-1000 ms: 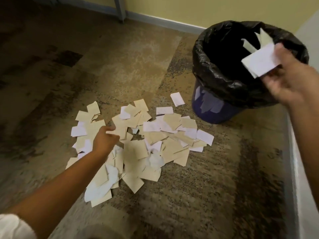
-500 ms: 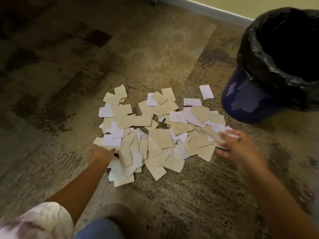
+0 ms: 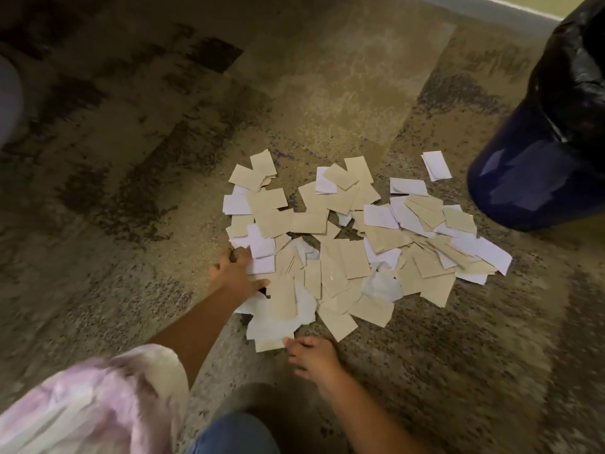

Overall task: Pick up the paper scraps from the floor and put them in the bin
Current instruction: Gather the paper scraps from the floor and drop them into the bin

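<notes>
Left hand (image 3: 234, 273) has slid to the pile's left edge, fingers spread flat, gripping nothing. Paper scraps (image 3: 353, 247) mid-frame on the carpet. Right hand (image 3: 312, 357), back from the bin (image 3: 537, 178) at upper right, empty, fingertips touching the lowest scrap. Next grab starting.

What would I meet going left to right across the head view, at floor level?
Pink sleeve → left hand at the pile's left edge → heap of paper scraps, with the right hand touching its near edge → lone white scrap → blue bin with its black liner.
</notes>
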{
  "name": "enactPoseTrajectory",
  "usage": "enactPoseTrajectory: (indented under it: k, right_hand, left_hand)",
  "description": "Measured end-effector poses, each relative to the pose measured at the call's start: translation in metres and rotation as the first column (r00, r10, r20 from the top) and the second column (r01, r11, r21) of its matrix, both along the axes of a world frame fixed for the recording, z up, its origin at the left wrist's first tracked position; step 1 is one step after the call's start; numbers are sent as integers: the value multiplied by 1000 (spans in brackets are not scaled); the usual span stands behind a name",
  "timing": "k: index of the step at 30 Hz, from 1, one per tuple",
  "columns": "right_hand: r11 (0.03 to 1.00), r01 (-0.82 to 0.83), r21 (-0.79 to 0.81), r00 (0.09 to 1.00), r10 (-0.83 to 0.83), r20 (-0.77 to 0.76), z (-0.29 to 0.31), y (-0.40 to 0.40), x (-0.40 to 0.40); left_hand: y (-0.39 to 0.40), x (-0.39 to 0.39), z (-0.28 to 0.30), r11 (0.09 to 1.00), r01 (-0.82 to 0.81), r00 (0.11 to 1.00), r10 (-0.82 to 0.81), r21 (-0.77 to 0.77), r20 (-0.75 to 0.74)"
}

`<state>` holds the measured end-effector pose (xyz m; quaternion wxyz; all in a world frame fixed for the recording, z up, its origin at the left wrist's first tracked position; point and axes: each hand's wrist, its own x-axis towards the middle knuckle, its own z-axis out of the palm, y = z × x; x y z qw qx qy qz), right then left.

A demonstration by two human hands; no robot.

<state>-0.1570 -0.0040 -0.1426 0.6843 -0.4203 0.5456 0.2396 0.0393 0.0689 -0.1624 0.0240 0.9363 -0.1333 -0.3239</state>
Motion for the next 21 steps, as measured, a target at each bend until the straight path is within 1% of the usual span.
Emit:
enactPoseTrajectory:
  k: [3, 5, 6, 8, 10, 11, 12, 15, 17, 19, 21]
  right_hand:
    - [973, 216, 76, 976, -213, -40, 0, 9, 13]
    - [941, 329, 81, 943, -323, -76, 1, 6, 20]
    - [930, 361, 64, 931, -356, -87, 2, 3, 23]
    - [927, 375, 10, 923, -372, -100, 3, -4, 26]
    - [934, 357, -37, 927, -359, -111, 2, -14, 25]
    - [934, 354, -42, 928, -357, -104, 1, -19, 23]
    - [935, 353, -42, 930, -355, -95, 0, -24, 21]
    - [945, 314, -94, 944, -321, -74, -2, -43, 10]
    - [951, 259, -166, 960, -272, -60, -3, -57, 0]
    - [950, 206, -233, 974, -223, -47, -2, -71, -12]
    - [944, 168, -284, 982, -185, -32, -1, -85, -22]
  left_hand:
    - [0, -19, -3, 983, -167, 986, 167, -74, -8]
    - [4, -25, -5, 929, -330, 944, 322, -167, -74]
    - [3, -27, -5, 890, -404, 914, 387, -212, -121]
    - [-2, -32, -4, 795, -540, 841, 505, -276, -192]
    - [-11, -36, 1, 721, -633, 774, 591, -280, -227]
    - [-15, -38, 4, 718, -645, 764, 599, -260, -241]
    - [-20, -39, 6, 741, -632, 774, 583, -230, -247]
    - [-34, -44, 7, 862, -488, 863, 455, -133, -217]
    - [-44, -50, 8, 910, -398, 902, 365, -118, -233]
    - [-53, -57, 9, 914, -377, 899, 321, -151, -297]
    - [-57, -65, 9, 847, -464, 848, 341, -257, -406]
